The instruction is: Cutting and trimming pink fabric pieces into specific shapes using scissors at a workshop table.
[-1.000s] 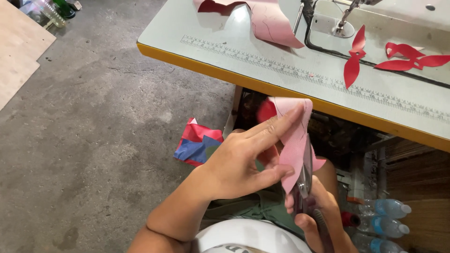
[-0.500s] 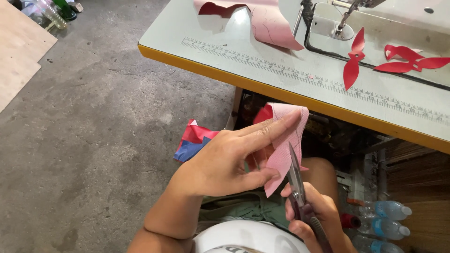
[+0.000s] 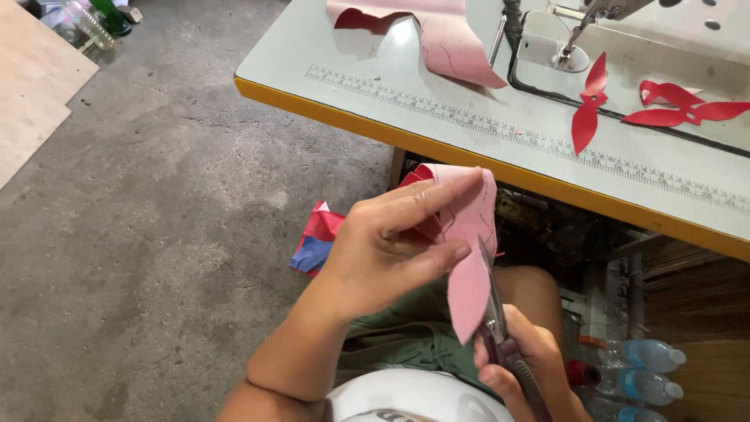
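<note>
From the head view I see my left hand (image 3: 391, 250) pinching the pink piece (image 3: 469, 258) between thumb and fingers, its grip closed on the upper part, held over my lap in front of the table (image 3: 437, 117). Over the last second the scissors (image 3: 492, 305) in my right hand (image 3: 523, 367), grip wrapped round the handles, have climbed along the piece's right edge. I judge the cut is advancing up that edge. More pink material (image 3: 445, 39) and red cutouts (image 3: 586, 105) lie on the table.
</note>
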